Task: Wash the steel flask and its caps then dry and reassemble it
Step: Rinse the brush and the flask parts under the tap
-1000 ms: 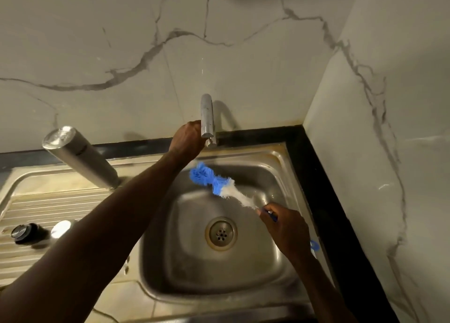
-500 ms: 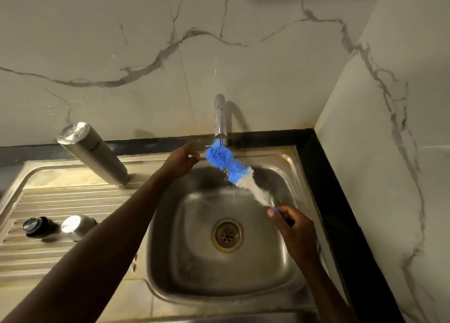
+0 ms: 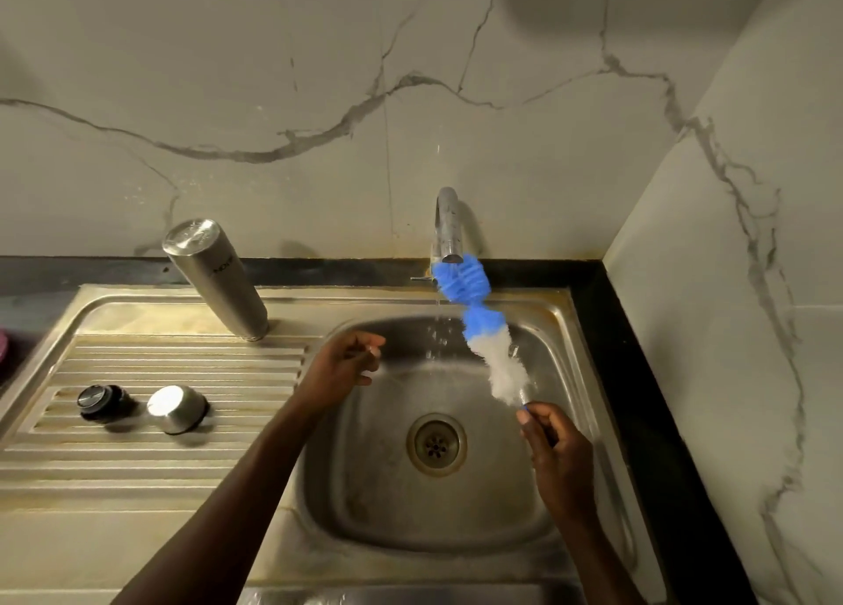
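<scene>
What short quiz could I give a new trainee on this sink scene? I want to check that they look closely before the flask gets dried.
1. True or false: the steel flask stands mouth down on the drainboard.
2. Which hand holds the bottle brush?
A. left hand
B. right hand
C. both
3. Fill in: the brush's blue tip sits under the ___, where water runs.

Key:
1. True; its closed base faces up.
2. B; the left hand hovers over the basin with nothing in it.
3. Tap.

The black cap and the steel cap lie side by side on the drainboard.
</scene>
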